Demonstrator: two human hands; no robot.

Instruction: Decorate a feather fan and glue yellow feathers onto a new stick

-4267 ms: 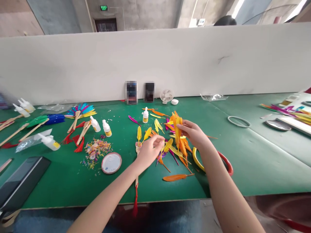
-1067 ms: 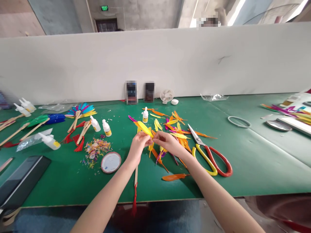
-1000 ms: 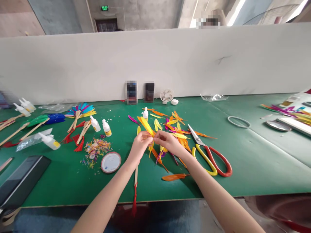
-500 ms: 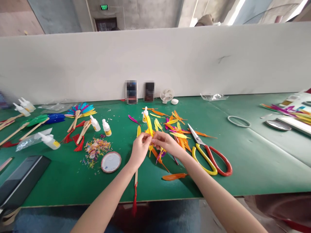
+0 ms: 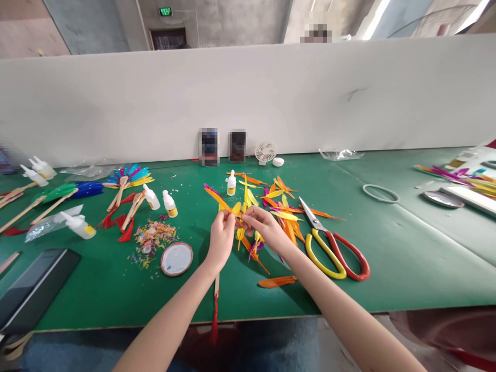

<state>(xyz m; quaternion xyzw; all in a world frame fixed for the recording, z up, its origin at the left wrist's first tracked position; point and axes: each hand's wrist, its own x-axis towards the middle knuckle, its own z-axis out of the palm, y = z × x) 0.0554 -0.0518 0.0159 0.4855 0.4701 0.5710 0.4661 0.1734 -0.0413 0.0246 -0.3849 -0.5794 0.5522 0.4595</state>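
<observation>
My left hand [image 5: 221, 238] and my right hand [image 5: 262, 226] meet above the green table [image 5: 406, 258], both pinched on a few feathers. An orange feather [image 5: 215, 197] slants up to the left from my left fingers. A yellow feather [image 5: 245, 192] stands upright between the hands. Beneath and behind them lies a loose pile of yellow, orange and purple feathers [image 5: 284, 212]. A wooden stick with a red tassel [image 5: 215, 305] runs from under my left hand to the table's front edge.
Yellow-and-red scissors [image 5: 333, 248] lie right of my right hand. Glue bottles [image 5: 169, 203], a white lid [image 5: 177, 258], confetti scraps [image 5: 153, 237] and finished feather fans [image 5: 129, 178] sit left. A small fan [image 5: 265, 152], a ring [image 5: 380, 193] and a dark tablet [image 5: 27, 289] are around.
Earlier my right hand held a bunch of feathers over the scissors; it has set them down. Both hands have come together, and the yellow feather has swung upright while an orange one points left.
</observation>
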